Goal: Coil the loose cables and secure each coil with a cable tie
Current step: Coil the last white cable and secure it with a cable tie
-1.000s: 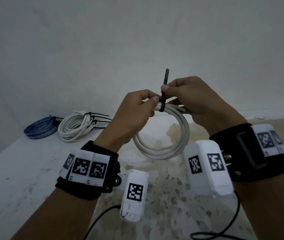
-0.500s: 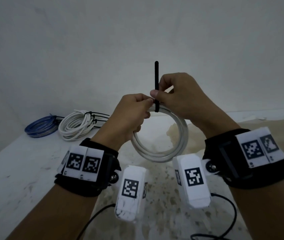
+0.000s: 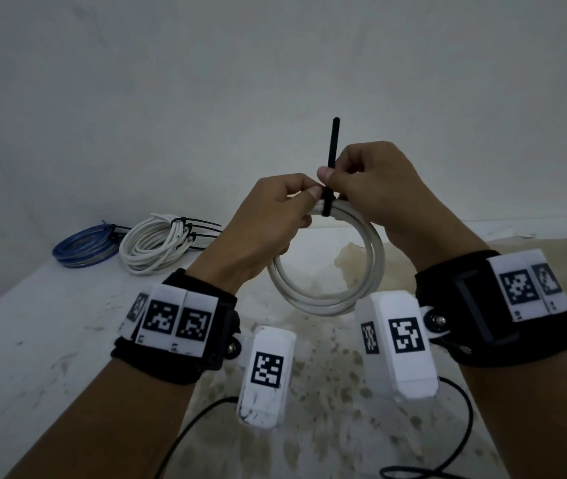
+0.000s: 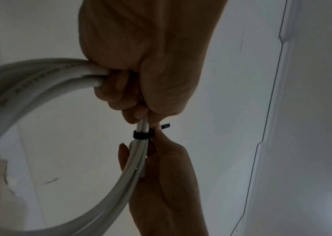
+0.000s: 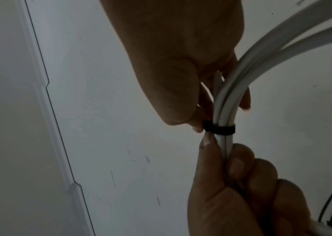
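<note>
On the far left of the white table [image 3: 26, 340] lay a tied blue cable coil [image 3: 85, 247], and beside it a tied coil of thin white cable [image 3: 150, 247]. Your left hand [image 3: 261, 229] held the thick white cable coil [image 3: 330, 299] in the air, fingers curled round its top. Your right hand [image 3: 375, 188] pinched the black plastic cable tie [image 3: 330, 167], wrapped around that coil, its tail pointing up.

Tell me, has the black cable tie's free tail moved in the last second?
Yes. The cable tie tail stands longer above the white coil against the wall, pulled up by the right hand.
</note>
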`<state>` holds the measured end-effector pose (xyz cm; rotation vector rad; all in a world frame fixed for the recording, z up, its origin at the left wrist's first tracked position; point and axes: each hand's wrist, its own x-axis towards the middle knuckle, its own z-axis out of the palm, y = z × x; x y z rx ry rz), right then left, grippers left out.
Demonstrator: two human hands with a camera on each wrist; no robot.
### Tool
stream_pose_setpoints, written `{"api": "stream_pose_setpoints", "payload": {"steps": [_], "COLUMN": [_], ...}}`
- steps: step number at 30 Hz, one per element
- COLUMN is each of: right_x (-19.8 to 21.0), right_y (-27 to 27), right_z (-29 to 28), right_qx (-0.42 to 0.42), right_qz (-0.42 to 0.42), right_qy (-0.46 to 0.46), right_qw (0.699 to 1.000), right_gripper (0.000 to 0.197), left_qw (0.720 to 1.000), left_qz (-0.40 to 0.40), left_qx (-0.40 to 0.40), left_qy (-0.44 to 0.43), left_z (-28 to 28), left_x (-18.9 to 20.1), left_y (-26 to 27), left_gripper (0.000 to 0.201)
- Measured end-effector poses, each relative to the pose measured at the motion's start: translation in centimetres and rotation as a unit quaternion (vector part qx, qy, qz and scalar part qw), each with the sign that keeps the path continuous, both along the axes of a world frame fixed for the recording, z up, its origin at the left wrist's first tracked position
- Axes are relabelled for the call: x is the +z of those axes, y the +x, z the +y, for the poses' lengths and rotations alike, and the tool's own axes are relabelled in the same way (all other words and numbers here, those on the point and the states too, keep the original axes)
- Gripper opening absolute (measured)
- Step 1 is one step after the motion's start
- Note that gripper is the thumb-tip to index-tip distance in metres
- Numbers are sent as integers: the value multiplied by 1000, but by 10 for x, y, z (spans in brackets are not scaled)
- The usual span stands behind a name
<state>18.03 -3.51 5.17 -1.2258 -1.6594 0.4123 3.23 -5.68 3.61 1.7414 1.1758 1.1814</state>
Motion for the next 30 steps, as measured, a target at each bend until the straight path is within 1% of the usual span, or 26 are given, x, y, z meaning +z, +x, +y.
{"api": "stream_pose_setpoints", "payload": {"steps": [4,6,8,10,12,16,24,30], "right_x": [-2,-2,-2,-1,-1,-1,-4,-10], "right_y": [-1,-1,0,3,4,5,1,-2], "right_z": [1,0,0,0,1,2,3,7], "right_qx": [14,17,17,11,17,24,18,-10], "right_qz": [41,45,47,39,39,45,44,25], "right_qy": [-24,-27,-26,-32,-52,-75,-66,-54], "right_qw": [999,998,998,999,998,996,997,998], "right_gripper": [26,26,25,25,25,26,24,24], "left_qw": [1000,1000,999,998,997,995,995,993], "left_qz": [25,24,21,38,57,76,83,98], "left_qx": [-9,-9,-9,-3,0,-10,-22,-13], "left_qy": [11,13,22,44,59,58,58,68], "left_z": [-1,-1,-1,-1,0,1,0,3], "left_x": [0,0,-1,-1,-2,-1,0,-4], "left_y": [-1,0,2,3,3,0,-4,-4], "left_gripper": [26,27,33,38,36,28,26,28]}}
